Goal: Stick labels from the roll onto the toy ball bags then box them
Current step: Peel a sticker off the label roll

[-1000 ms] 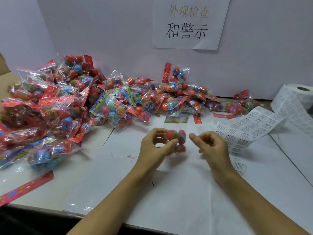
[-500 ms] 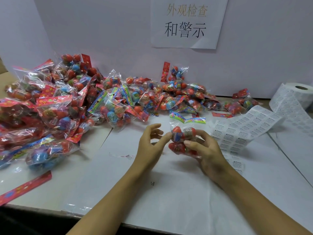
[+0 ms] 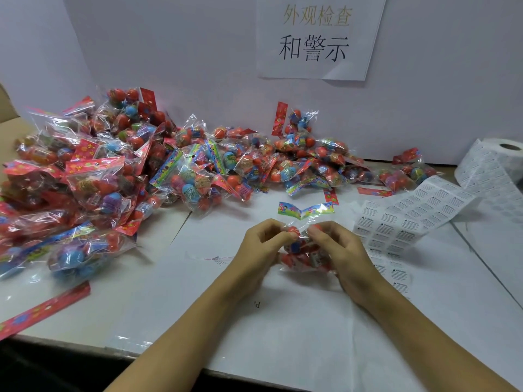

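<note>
Both hands hold one clear toy ball bag (image 3: 302, 253) of red and blue balls above the white table (image 3: 283, 329), its colourful header card pointing away from me. My left hand (image 3: 261, 244) pinches the bag's upper left with curled fingers. My right hand (image 3: 342, 250) grips its right side, fingers curled over the plastic. A white label roll (image 3: 498, 162) stands at the far right, and its unrolled label strip (image 3: 410, 219) lies just right of my right hand.
A large pile of toy ball bags (image 3: 113, 176) covers the left and back of the table. A loose red header card (image 3: 42, 309) lies near the front left edge. A paper sign (image 3: 317, 38) hangs on the white back wall.
The bag passed from my left hand into my right hand, and now both hands close on it together, slightly nearer to me.
</note>
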The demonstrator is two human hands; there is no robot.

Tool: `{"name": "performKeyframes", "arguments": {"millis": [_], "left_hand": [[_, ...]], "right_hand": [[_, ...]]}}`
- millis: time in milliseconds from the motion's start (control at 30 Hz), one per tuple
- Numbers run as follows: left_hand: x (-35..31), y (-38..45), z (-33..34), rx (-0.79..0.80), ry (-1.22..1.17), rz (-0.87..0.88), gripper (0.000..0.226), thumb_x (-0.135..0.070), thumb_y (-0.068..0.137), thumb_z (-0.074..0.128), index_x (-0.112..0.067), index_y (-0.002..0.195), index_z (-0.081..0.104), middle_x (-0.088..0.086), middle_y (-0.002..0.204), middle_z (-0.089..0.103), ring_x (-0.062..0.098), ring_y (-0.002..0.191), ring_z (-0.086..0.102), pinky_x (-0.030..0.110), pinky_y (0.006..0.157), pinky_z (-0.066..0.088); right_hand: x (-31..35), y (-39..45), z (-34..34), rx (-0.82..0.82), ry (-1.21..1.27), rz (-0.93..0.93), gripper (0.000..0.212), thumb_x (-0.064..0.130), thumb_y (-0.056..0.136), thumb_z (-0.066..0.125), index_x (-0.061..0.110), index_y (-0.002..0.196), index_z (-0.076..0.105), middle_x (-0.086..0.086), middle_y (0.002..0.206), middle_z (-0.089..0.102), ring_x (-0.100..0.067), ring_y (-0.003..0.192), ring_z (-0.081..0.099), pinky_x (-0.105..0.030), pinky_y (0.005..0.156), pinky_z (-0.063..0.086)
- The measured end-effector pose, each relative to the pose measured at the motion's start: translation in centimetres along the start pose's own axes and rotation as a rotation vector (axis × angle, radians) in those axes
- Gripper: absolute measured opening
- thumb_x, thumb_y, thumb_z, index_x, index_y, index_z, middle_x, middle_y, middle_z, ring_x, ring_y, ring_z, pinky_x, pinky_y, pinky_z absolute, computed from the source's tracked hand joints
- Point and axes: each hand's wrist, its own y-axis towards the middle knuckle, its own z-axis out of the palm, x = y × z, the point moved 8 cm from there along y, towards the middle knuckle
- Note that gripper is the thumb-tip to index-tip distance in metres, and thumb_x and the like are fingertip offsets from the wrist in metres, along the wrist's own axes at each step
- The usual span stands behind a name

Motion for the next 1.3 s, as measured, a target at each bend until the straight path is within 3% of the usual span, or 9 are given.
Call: {"name": "performKeyframes", "arguments": {"millis": [133,267,367,533,600,800,967,1100,1300], "left_hand": [[-0.3,-0.3,0.4,0.041,0.089,0.038,0.023,-0.027,0.084,0.072,-0.009,0.098,0.077,0.013,0.093,0.074,0.024,0.087,0.070,0.050,0.082,0.058],[-0.7,-0.6,0.5,0.064,0.179,0.085,0.026,-0.040,0.087,0.074,-0.015,0.090,0.080,0.007,0.086,0.076,0.017,0.082,0.071,0.040,0.081,0.058],[-0.6,-0.4,0.3,0.056,0.170,0.071,0.021,-0.036,0.087,0.073,-0.016,0.089,0.081,0.007,0.086,0.076,0.019,0.082,0.071,0.038,0.077,0.057],[-0.6,-0.5,0.6,0.080,0.131,0.021,0.012,-0.032,0.082,0.074,-0.022,0.077,0.079,0.002,0.080,0.075,0.015,0.078,0.072,0.030,0.066,0.058],[-0.5,-0.4,0.5,0.068,0.142,0.013,0.012,-0.032,0.081,0.073,-0.023,0.073,0.078,0.000,0.077,0.073,0.015,0.077,0.072,0.032,0.066,0.058],[-0.2,-0.3,0.4,0.051,0.142,0.008,0.016,-0.035,0.083,0.072,-0.022,0.076,0.078,0.002,0.081,0.074,0.016,0.080,0.073,0.034,0.070,0.059],[-0.4,-0.6,0.6,0.072,0.164,0.027,0.030,-0.050,0.080,0.076,-0.025,0.097,0.079,0.007,0.097,0.077,0.021,0.090,0.075,0.042,0.085,0.059],[-0.4,-0.7,0.8,0.122,0.084,0.015,0.037,-0.027,0.079,0.085,-0.022,0.113,0.073,0.010,0.102,0.077,0.027,0.090,0.076,0.037,0.077,0.062],[-0.9,-0.3,0.1,0.046,-0.122,0.052,0.046,-0.007,0.077,0.083,-0.005,0.120,0.068,0.016,0.100,0.076,0.030,0.091,0.075,0.036,0.082,0.061]], "right_hand": [[0.4,-0.2,0.1,0.030,0.020,-0.007,0.025,0.040,0.080,0.076,0.018,0.094,0.075,-0.013,0.096,0.075,-0.031,0.096,0.072,-0.044,0.077,0.060],[0.5,-0.3,0.1,0.029,-0.013,0.013,0.022,0.039,0.081,0.075,0.019,0.089,0.078,-0.006,0.086,0.074,-0.015,0.083,0.071,-0.030,0.065,0.055],[0.4,-0.3,0.0,0.019,-0.010,0.036,0.032,0.047,0.077,0.078,0.018,0.090,0.080,-0.007,0.086,0.076,-0.013,0.080,0.071,-0.035,0.068,0.055],[-0.2,0.0,-0.3,0.008,0.054,0.071,0.023,0.033,0.075,0.084,0.012,0.084,0.081,-0.013,0.086,0.076,-0.026,0.085,0.072,-0.056,0.091,0.054],[-0.2,0.0,-0.3,-0.005,0.052,0.064,0.024,0.033,0.074,0.080,0.011,0.084,0.081,-0.015,0.088,0.077,-0.027,0.087,0.072,-0.057,0.095,0.053],[0.1,0.1,-0.5,-0.044,0.044,0.033,0.030,0.034,0.073,0.076,0.007,0.084,0.081,-0.016,0.092,0.077,-0.024,0.090,0.073,-0.043,0.090,0.056],[-0.3,0.1,-0.8,-0.081,0.103,0.074,0.031,0.038,0.075,0.076,0.010,0.086,0.082,-0.018,0.085,0.076,-0.028,0.080,0.073,-0.048,0.080,0.059],[-0.4,0.3,-1.4,-0.157,0.220,0.104,0.037,0.042,0.075,0.076,0.006,0.085,0.080,-0.020,0.086,0.075,-0.030,0.074,0.071,-0.039,0.067,0.061],[0.2,0.3,-1.1,-0.055,0.192,0.086,0.046,0.048,0.075,0.082,0.013,0.105,0.077,-0.007,0.105,0.076,-0.022,0.092,0.072,-0.039,0.075,0.061]]}}
